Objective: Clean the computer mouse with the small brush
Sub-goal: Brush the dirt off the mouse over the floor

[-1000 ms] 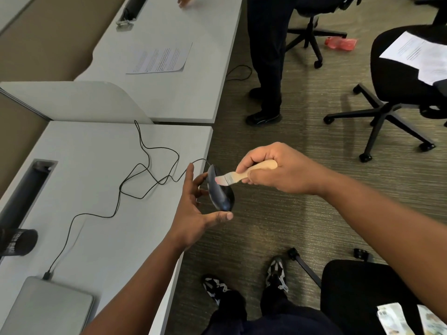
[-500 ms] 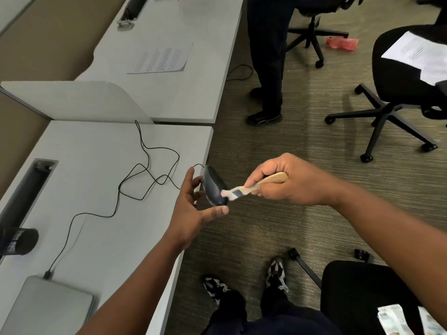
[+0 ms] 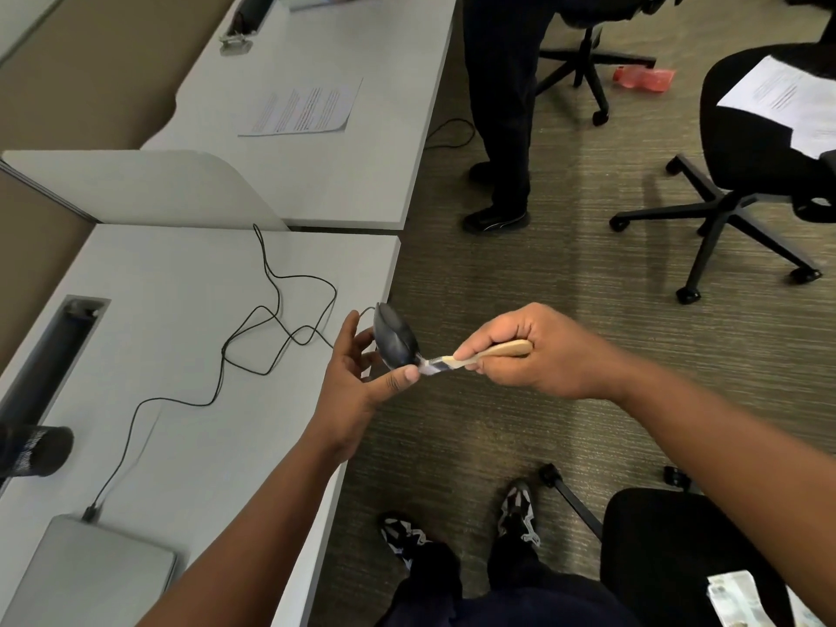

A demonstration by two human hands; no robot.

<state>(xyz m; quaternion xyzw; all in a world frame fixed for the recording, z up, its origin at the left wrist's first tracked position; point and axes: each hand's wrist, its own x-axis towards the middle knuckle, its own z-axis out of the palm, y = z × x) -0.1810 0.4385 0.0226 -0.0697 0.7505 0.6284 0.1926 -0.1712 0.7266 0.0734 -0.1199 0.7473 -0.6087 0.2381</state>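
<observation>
My left hand (image 3: 357,377) holds a dark wired computer mouse (image 3: 394,338) on edge, just past the right edge of the white desk (image 3: 181,436), pinched between thumb and fingers. My right hand (image 3: 529,350) grips the wooden handle of a small brush (image 3: 470,357). Its pale bristles touch the lower end of the mouse, right by my left thumb. The mouse's black cable (image 3: 271,337) loops over the desk to a grey laptop (image 3: 86,576) at the near left.
A black cylinder (image 3: 36,450) lies at the desk's left edge beside a cable slot (image 3: 54,355). A second desk with a printed sheet (image 3: 303,108) is beyond a divider. A person's legs (image 3: 502,110) stand on the carpet. Black office chairs (image 3: 769,142) are to the right and near me.
The brush has swept down the mouse from its upper part to its lower end. My left hand has tilted the mouse and stayed in about the same place.
</observation>
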